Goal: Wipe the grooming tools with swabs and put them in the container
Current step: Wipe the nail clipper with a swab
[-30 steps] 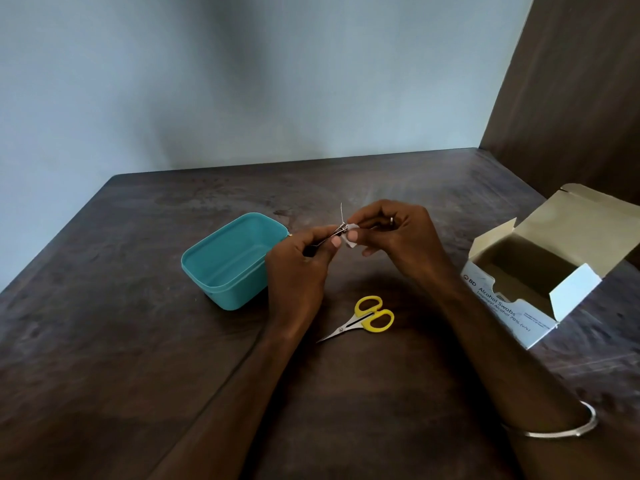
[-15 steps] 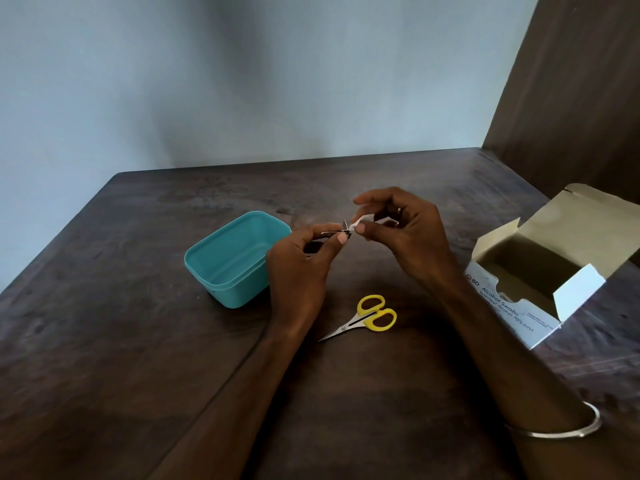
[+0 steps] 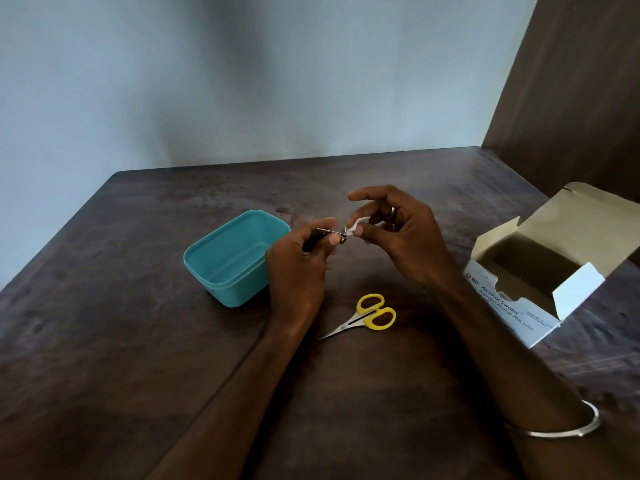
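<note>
We wipe clipper [image 3: 331, 233] in left hand [image 3: 298, 268], right hand [image 3: 398, 237] pinching swab [image 3: 354, 227]; scissors [image 3: 363, 317] unwiped, container [image 3: 221, 268] empty.

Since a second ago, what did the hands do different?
The right hand lifted its forefinger off and shifted the white swab to the metal tool's tip. The left hand kept holding the tool. Scissors, teal container and swab box stayed put.

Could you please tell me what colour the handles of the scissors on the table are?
Yellow. The scissors show clearly in the head view.
</note>
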